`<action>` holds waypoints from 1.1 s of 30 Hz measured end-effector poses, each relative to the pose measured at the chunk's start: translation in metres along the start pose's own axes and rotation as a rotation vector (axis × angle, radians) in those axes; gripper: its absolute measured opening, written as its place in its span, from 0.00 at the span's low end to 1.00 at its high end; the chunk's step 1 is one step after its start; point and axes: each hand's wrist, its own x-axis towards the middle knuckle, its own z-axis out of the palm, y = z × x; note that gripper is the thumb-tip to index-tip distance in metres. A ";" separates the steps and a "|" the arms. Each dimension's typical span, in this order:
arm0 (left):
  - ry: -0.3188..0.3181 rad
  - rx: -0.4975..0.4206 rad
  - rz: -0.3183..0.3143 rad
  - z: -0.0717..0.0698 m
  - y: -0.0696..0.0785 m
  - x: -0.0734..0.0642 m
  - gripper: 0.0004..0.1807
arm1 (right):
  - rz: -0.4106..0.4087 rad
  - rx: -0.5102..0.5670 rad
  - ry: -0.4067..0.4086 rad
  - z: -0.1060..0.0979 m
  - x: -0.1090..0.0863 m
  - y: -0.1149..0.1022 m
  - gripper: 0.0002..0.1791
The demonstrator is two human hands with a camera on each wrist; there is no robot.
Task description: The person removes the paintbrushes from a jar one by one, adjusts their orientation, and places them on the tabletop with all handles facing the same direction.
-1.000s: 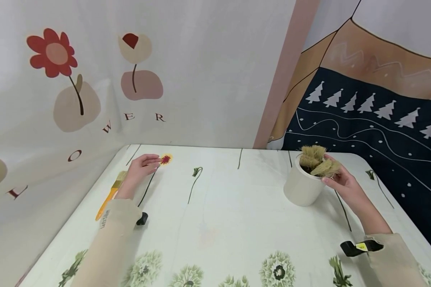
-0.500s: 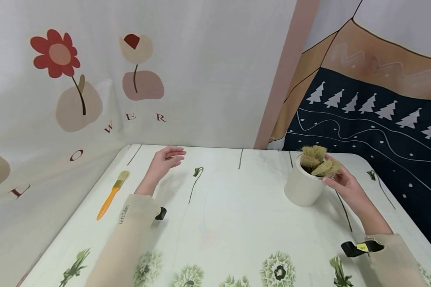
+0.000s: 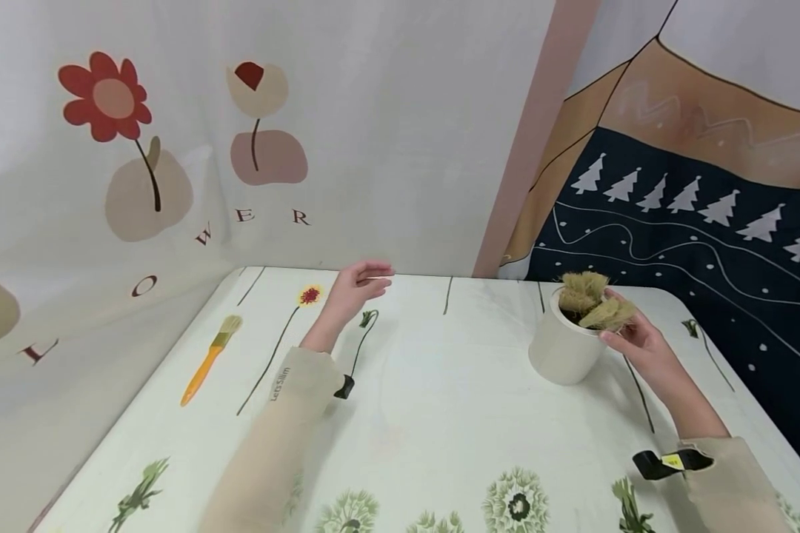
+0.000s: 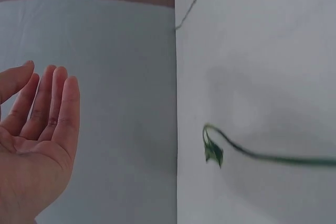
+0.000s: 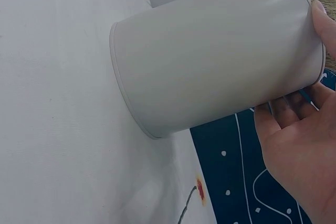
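On the right side of the table my right hand [image 3: 643, 344] grips a white cylindrical pot [image 3: 563, 348] near its rim. The thumb lies at the rim and the fingers go round the side, as the right wrist view also shows. Tan bristly tufts [image 3: 583, 296], like brush heads, stick out of its top. My left hand [image 3: 356, 292] is over the back left of the table, palm turned inward, fingers loosely extended and holding nothing. To its left an orange-handled brush [image 3: 210, 363] with tan bristles lies on the table, apart from the hand.
The white tablecloth [image 3: 427, 400] carries printed flowers and stems, among them a yellow-red flower [image 3: 310, 295] beside the left forearm. A flower-print curtain [image 3: 387, 148] hangs behind the table. A dark tree-patterned cloth [image 3: 693, 215] hangs at the right.
My left hand has moved right, from beside the printed yellow-red flower past it toward the middle. The right hand and the pot have stayed in place.
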 end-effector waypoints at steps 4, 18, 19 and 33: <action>-0.006 0.004 0.036 0.020 -0.002 0.010 0.18 | 0.005 0.019 0.002 0.000 -0.001 0.001 0.36; -0.094 -0.029 0.127 0.083 0.016 0.026 0.17 | 0.008 0.005 0.007 0.001 0.003 0.003 0.36; -0.100 -0.026 0.136 0.088 0.017 0.027 0.18 | 0.008 0.005 0.006 0.000 0.003 0.003 0.36; -0.156 0.012 0.182 0.150 0.039 0.027 0.15 | 0.014 -0.007 0.004 0.000 0.001 0.000 0.36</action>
